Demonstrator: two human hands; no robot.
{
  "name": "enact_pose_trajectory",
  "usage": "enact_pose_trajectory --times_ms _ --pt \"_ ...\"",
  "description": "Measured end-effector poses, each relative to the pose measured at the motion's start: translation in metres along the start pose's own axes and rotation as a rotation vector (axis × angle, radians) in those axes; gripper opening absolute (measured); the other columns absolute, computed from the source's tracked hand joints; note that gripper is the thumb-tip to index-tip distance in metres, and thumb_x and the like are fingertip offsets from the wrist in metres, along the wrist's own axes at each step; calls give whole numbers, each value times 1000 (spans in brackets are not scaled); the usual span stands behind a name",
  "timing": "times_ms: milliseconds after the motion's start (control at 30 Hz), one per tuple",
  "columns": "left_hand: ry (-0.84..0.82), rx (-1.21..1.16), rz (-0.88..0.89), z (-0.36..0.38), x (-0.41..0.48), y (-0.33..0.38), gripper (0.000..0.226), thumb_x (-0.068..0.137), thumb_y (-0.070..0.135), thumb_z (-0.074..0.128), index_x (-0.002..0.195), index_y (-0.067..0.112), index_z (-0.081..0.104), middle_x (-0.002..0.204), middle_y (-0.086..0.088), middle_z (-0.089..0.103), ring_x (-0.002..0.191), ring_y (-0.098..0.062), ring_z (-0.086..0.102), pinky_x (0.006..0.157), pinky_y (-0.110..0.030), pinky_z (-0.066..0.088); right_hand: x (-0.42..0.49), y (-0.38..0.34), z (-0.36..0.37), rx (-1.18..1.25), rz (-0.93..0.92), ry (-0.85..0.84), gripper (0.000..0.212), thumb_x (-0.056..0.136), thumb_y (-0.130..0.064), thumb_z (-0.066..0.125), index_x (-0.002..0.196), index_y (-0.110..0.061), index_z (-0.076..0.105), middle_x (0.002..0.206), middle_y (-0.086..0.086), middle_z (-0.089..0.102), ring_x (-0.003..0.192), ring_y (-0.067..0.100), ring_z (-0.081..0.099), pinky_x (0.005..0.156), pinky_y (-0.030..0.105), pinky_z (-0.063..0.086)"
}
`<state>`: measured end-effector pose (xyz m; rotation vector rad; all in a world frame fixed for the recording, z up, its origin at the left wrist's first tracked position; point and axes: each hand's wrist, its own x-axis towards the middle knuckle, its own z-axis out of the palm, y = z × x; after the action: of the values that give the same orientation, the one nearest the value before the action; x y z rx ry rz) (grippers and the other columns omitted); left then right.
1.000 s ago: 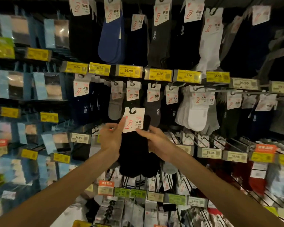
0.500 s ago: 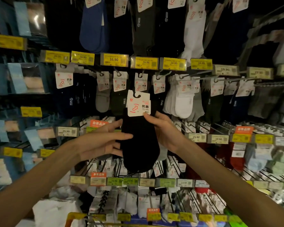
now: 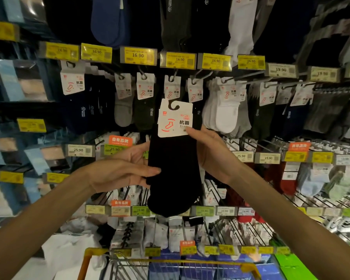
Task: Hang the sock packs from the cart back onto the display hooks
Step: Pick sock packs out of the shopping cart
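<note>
I hold a black sock pack [image 3: 174, 168] with a white card header and a hook cutout upright in front of the display. My right hand [image 3: 208, 154] grips its right edge, fingers at the lower corner of the card. My left hand [image 3: 125, 168] rests flat against the pack's left side, thumb and fingers lightly on the fabric. The card's hook sits just below a display hook [image 3: 173, 76] that carries dark sock packs under the 16.90 price tags. The cart [image 3: 170, 263], with a yellow rim, lies below at the frame's bottom.
Rows of hooks hold sock packs in grey [image 3: 123, 110], white [image 3: 224, 112], navy and black. Yellow price tags [image 3: 138, 55] line each rail. Lower wire hooks [image 3: 240, 229] jut outward toward me. Boxed packs fill the shelves at the left.
My left hand slid down from the card to the sock's left side. The pack rose slightly toward the middle row of hooks, and my view tilted down, bringing the cart into sight.
</note>
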<state>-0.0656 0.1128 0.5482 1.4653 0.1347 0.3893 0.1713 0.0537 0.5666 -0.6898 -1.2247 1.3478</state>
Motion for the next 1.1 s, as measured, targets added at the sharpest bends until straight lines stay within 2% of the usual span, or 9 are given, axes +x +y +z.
enact_pose_trajectory --times_ms 100,267,367,433,633,733,900,1000,1100 --pt "13 -15 -20 -3 -2 -8 70 85 8 78 145 27 49 134 -8 63 118 -22 64 91 -36 56 -1 8 -2 5 47 38 39 100 -19 53 137 -7 53 133 12 62 128 31 55 106 47 43" --pt "125 -22 -99 -1 -1 -25 77 72 23 90 140 26 53 127 -7 68 108 -20 69 79 -32 58 -8 29 -6 23 105 120 40 100 -17 51 139 -6 51 135 12 60 131 33 51 113 53 36" --pt "127 -10 -131 5 2 -33 74 72 33 89 138 29 56 134 -8 65 108 -22 69 76 -34 60 -14 42 -6 74 139 190 42 101 -21 49 139 -5 51 135 14 60 126 31 56 96 39 52" --pt "125 7 -146 9 6 -34 70 72 40 88 136 34 59 136 -7 63 111 -23 66 80 -37 60 -17 45 -4 85 154 248 43 100 -23 49 138 -2 52 134 16 60 122 30 58 86 31 55" --pt "93 -8 -87 14 17 -17 71 69 41 90 134 35 62 133 -2 65 113 -19 66 80 -35 59 -20 24 -2 69 77 290 44 100 -23 51 138 -1 52 135 17 60 128 34 54 106 41 45" --pt "68 13 -55 15 30 -2 71 70 37 89 134 35 61 134 -4 65 113 -22 66 81 -37 60 -21 5 -3 19 8 311 43 100 -25 52 138 -6 52 133 15 62 125 31 57 107 43 44" --pt "76 142 37 25 69 55 57 82 26 72 137 36 58 138 -1 62 118 -22 65 80 -36 61 -20 -58 3 -91 -93 353 49 96 -43 54 136 -15 56 129 9 65 121 27 61 108 45 43" --pt "-21 179 151 36 89 95 55 85 29 76 137 32 58 134 1 65 110 -15 68 72 -32 60 -25 -101 16 -30 -193 330 53 94 -45 53 138 -14 55 138 12 58 130 30 53 117 48 32" --pt "-104 185 217 55 102 125 45 86 31 73 130 34 64 110 12 74 89 -4 73 62 -25 58 -40 -135 25 -20 -284 298 56 97 -45 49 143 -13 49 146 15 50 138 32 43 120 48 24"
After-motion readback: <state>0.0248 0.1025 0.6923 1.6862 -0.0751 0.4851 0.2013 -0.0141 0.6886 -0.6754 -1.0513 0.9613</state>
